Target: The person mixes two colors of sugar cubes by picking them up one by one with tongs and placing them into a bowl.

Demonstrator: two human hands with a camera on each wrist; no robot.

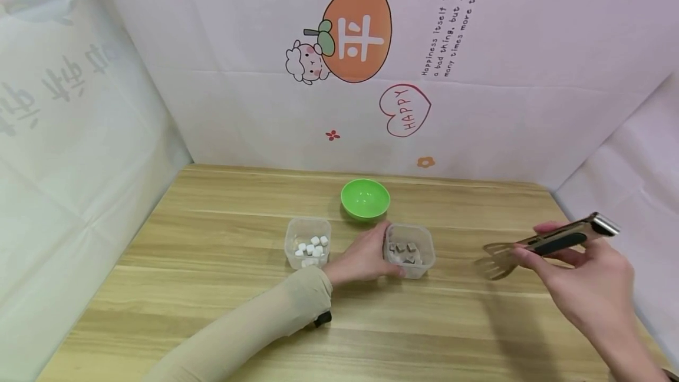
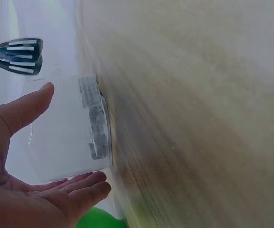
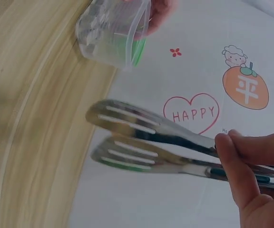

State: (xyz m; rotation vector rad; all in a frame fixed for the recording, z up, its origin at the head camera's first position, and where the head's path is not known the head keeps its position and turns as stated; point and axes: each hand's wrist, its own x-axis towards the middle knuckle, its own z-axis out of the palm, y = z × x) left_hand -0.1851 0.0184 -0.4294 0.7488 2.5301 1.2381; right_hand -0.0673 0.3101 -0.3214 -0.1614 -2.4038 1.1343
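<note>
My left hand (image 1: 366, 255) holds a clear plastic container (image 1: 430, 249) from its left side, fingers at the back and thumb at the front. Inside the container lie several grey-brown cubes (image 1: 411, 247). In the left wrist view the thumb (image 2: 30, 109) and fingers lie on opposite sides of the container. To the right, raised over the table, my right hand (image 1: 594, 287) grips metal tongs (image 1: 562, 241) with black handle inlays. Their slotted heads (image 3: 127, 118) point toward the container and stand slightly apart, with nothing between them.
A green bowl (image 1: 365, 199) stands behind the two containers. Left of my left hand is a second clear container (image 1: 290, 240) with several white cubes (image 1: 316, 241). The wooden table (image 1: 212, 240) ends at a printed white cloth (image 1: 254, 128), with cloth at both sides too.
</note>
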